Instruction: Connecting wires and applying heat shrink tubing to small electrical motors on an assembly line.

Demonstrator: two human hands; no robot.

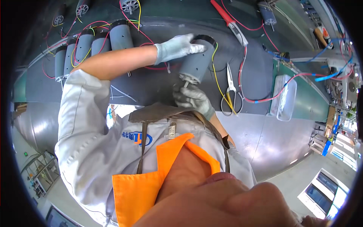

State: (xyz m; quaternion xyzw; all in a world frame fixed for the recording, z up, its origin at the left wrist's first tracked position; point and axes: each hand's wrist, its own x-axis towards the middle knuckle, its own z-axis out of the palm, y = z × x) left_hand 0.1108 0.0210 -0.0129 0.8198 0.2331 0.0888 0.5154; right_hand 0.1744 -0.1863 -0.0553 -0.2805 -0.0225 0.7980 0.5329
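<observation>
Faces a dark grey mat (pixel 261 68) laid over a green bench (pixel 312 100), with a pale, shiny floor (pixel 264 130) past the near edge and a window (pixel 321 191) at the lower right. Wears a pale grey jacket (pixel 81 113) with an orange collar (pixel 136 189) and a brown apron (pixel 159 112).

Clasps a grey cylindrical motor (pixel 196 63) over the middle of the mat with the left hand (pixel 179 47), gloved in pale fabric and wrapped around the side by the black cap (pixel 207 38). Has the motor tilted, cap toward the far right, metal shaft (pixel 186 83) toward the body. Has the right hand (pixel 194 100), also gloved, at the shaft, fingers curled in near its tip; cannot tell a firm pinch from a light touch there.

Has a yellow wire (pixel 214 69) trailing from the cap end, down past the right side of the motor as far as the scissors (pixel 231 85). Has those scissors lying to the right, near the motor, blades pointing away from the body. Shows farther off a red-handled tool (pixel 231 25) with a pale lower part, and a red-and-white cable (pixel 241 73) curving from it past the scissors and across a clear plastic tray (pixel 286 98). To the left, beyond the left forearm (pixel 121 60), shows a row of similar motors (pixel 84 47), packed close side by side. Shows another motor (pixel 267 14) at the far right.
</observation>
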